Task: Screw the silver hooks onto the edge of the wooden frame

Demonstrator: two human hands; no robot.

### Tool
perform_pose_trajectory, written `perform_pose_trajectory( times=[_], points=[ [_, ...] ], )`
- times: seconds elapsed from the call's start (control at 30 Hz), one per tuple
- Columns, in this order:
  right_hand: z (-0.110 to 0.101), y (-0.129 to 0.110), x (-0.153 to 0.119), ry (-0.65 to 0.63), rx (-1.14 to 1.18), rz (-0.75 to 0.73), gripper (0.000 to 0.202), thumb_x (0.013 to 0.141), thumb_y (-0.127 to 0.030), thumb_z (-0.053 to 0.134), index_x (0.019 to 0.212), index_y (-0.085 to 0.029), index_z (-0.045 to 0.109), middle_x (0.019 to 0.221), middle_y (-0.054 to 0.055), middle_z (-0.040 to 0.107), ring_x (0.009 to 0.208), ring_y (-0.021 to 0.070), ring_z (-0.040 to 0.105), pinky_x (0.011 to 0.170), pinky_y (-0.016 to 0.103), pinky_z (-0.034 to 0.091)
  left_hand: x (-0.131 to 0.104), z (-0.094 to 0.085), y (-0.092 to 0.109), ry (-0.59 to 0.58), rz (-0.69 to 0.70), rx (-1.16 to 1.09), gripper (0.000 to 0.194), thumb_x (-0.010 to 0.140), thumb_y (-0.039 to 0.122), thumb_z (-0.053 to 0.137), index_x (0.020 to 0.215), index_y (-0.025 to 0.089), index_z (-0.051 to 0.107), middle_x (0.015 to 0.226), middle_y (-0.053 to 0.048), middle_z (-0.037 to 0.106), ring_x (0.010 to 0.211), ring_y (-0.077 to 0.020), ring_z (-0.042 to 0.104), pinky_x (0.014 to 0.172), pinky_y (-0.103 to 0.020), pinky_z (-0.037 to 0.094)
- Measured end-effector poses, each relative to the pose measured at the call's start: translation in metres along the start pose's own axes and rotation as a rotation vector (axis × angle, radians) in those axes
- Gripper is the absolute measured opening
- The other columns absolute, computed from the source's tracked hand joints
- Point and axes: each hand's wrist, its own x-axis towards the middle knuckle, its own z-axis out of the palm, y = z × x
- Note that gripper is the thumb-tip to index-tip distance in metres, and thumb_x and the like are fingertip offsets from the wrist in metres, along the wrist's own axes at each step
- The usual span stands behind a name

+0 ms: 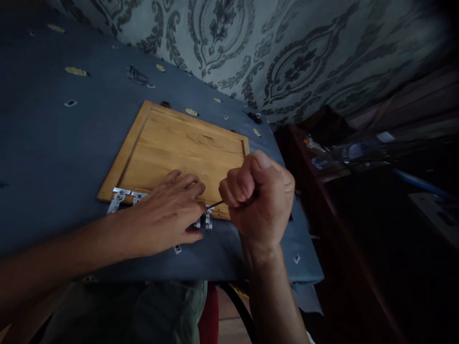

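A wooden panel [190,143] with a raised frame lies flat on the table. Metal hinges line its near edge: one hinge [121,197] at the left corner, another hinge [139,196] beside it, and one hinge [208,220] further right. My left hand [168,210] rests over the near edge, with thumb and forefinger closed about the right-hand hinge, partly hiding it. My right hand [260,196] is closed in a fist around a screwdriver [216,204]. Only its thin dark shaft shows, angled left to the hinge by my left fingertips; its handle is hidden.
A blue patterned cloth [53,153] covers the table. Small dark objects [136,75] lie at the back, with another dark item [254,117] near the wall. At right, a dark red wooden edge [333,224] borders a shadowy area holding a clear plastic bottle [353,152].
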Motion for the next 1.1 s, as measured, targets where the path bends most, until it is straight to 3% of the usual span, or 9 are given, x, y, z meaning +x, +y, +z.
perform_pose_trajectory(
  times=[0.37, 0.63, 1.1],
  points=[
    [0.001, -0.001, -0.001, 0.005, 0.029, -0.028, 0.054, 0.088, -0.032, 0.072, 0.047, -0.020, 0.039, 0.045, -0.009, 0.024, 0.038, 0.0029, 0.016, 0.037, 0.017, 0.021, 0.000, -0.007, 0.003, -0.016, -0.012, -0.014, 0.020, 0.088, 0.034, 0.082, 0.100, 0.019, 0.076, 0.111, -0.008, 0.064, 0.117, -0.0311, 0.054, 0.107, -0.052, 0.039],
    [-0.009, -0.027, -0.010, 0.149, 0.050, -0.197, 0.045, 0.089, -0.017, 0.061, 0.051, -0.020, 0.037, 0.048, -0.010, 0.017, 0.037, 0.0038, 0.011, 0.035, 0.016, 0.020, -0.001, -0.006, 0.001, -0.044, -0.010, 0.007, 0.021, 0.090, 0.036, 0.082, 0.102, 0.020, 0.076, 0.115, -0.007, 0.063, 0.121, -0.0312, 0.052, 0.106, -0.049, 0.037],
    [-0.006, -0.007, -0.012, 0.139, 0.072, -0.119, 0.048, 0.084, -0.027, 0.072, 0.048, -0.021, 0.040, 0.045, -0.010, 0.022, 0.038, 0.0033, 0.013, 0.035, 0.017, 0.019, -0.001, -0.005, 0.001, -0.031, -0.010, 0.015, 0.025, 0.089, 0.035, 0.082, 0.107, 0.020, 0.077, 0.118, -0.008, 0.063, 0.123, -0.0327, 0.051, 0.109, -0.052, 0.037]
  ],
)
